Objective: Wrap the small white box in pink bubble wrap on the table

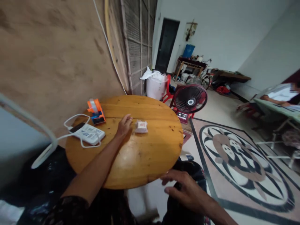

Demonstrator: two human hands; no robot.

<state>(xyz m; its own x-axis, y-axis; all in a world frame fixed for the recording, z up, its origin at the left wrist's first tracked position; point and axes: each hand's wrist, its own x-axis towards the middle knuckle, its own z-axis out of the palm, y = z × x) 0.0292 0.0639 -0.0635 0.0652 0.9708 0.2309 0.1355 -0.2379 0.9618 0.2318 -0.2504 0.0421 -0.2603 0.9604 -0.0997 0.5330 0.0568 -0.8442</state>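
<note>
A small clear-wrapped package point(141, 126) with a pale label lies near the middle of the round wooden table point(154, 156). Just left of it, my left hand point(125, 125) is over the tabletop, its fingers apart and holding nothing; a small gap separates it from the package. My right hand point(181, 187) is beyond the table's front right edge, above my lap, with thumb and fingers spread and nothing between them. An orange and blue tape dispenser point(96, 112) stands at the table's back left.
A white power bank point(90, 134) with a looped white cable lies on the table's left side. A red fan point(191, 99) stands behind the table to the right, beside a white sack point(156, 86). Another person point(281, 95) sits at a table at the far right.
</note>
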